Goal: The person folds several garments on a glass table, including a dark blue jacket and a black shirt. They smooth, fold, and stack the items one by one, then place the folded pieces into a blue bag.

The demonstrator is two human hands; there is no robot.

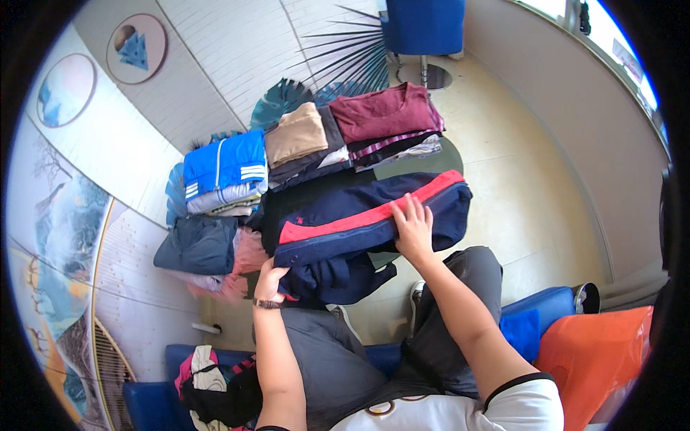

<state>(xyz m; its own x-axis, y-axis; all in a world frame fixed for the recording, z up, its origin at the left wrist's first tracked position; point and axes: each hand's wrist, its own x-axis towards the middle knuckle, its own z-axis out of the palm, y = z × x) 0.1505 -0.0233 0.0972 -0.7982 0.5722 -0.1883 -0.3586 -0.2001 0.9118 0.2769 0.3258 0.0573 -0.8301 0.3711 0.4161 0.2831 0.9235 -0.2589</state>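
Note:
A navy jacket [345, 205] with a broad red band and a zip running along it lies across the table in front of me, partly folded. Its near part bunches up and hangs over the front edge. My left hand [269, 281] grips the jacket's near left corner, thumb on top and the other fingers out of sight beneath the cloth. On the right part of the jacket rests my right hand [415, 228], fingers spread and lying over the red band.
The dark table [449, 154] carries folded stacks: a blue jacket [219, 165], beige cloth [296, 134], a maroon top [384, 115] and dark grey clothing [198, 246]. Loose clothes [219, 388] lie on the blue seat beside me. An orange bag [596, 359] stands at right, a blue chair [422, 29] behind.

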